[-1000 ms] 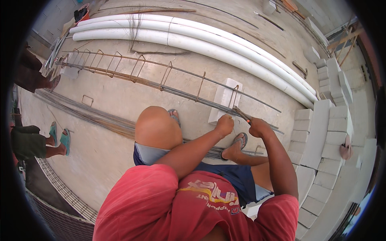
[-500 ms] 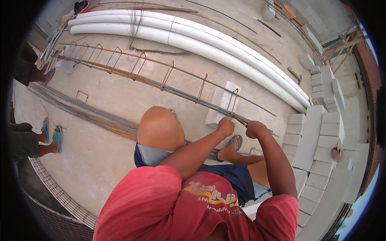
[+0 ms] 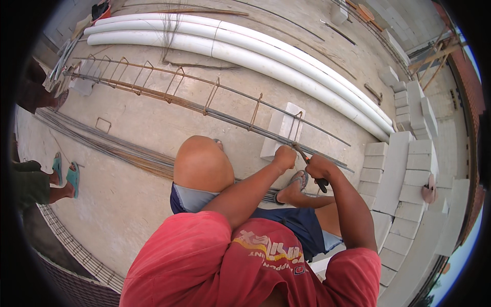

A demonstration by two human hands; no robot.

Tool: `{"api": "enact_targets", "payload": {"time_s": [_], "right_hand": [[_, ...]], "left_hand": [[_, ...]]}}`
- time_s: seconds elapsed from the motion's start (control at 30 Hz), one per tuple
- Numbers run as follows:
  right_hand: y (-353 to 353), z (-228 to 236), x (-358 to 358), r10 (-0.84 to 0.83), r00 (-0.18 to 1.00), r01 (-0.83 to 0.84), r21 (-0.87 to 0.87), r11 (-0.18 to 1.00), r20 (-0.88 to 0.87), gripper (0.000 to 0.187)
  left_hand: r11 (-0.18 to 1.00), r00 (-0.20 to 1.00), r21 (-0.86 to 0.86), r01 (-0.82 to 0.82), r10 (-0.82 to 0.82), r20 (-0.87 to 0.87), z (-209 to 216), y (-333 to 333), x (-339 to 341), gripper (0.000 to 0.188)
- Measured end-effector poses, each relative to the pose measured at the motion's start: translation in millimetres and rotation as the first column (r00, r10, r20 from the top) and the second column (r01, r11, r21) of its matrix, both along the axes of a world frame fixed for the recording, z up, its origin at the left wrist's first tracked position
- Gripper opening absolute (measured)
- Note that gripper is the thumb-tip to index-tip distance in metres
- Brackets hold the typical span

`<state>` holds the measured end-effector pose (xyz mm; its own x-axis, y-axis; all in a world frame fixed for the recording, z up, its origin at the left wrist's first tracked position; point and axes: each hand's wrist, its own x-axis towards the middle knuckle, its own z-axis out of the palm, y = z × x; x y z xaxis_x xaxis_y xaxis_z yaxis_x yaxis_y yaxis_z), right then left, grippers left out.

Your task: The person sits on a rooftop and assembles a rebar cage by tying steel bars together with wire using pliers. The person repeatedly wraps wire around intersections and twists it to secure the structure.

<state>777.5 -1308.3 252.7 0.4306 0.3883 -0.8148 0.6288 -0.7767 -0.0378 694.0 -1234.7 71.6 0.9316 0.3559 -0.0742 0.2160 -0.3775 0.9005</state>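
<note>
My right hand [image 3: 320, 166] is closed round pincers [image 3: 304, 156] with dark and orange handles. Their jaws reach the right part of a rebar cage [image 3: 232, 121], at the bars beside a stirrup. Just left of the jaws, my left hand [image 3: 284, 157] is closed next to the lower bars; whatever its fingers pinch is hidden. The cage is made of long steel bars with several bent stirrups along them. A white block [image 3: 276, 127] lies under the cage near my hands.
Long white pipes [image 3: 245, 55] lie beyond the cage. Loose steel bars [image 3: 117, 146] run along the floor behind my knee. Stacked pale blocks [image 3: 409, 176] stand at the right. At the left are another person's feet in teal sandals [image 3: 73, 179] and another bare foot.
My right hand and the pincers have turned, so a dark handle now shows below the fist. My left hand has shifted slightly down and left, still closed.
</note>
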Motion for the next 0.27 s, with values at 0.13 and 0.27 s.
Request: {"api": "enact_targets", "payload": {"time_s": [0.13, 0.27], "right_hand": [[-20, -5, 8, -0.368, 0.900, 0.389, 0.050, 0.920, -0.234, 0.029], [-29, -6, 2, -0.603, 0.644, 0.697, 0.035, 0.717, -0.471, 0.033]], "left_hand": [[0.443, 0.959, -0.851, -0.283, 0.128, -0.253, 31, 5, -9, 0.019], [0.272, 0.902, -0.860, -0.432, 0.115, -0.416, 49, 1, -11, 0.028]]}}
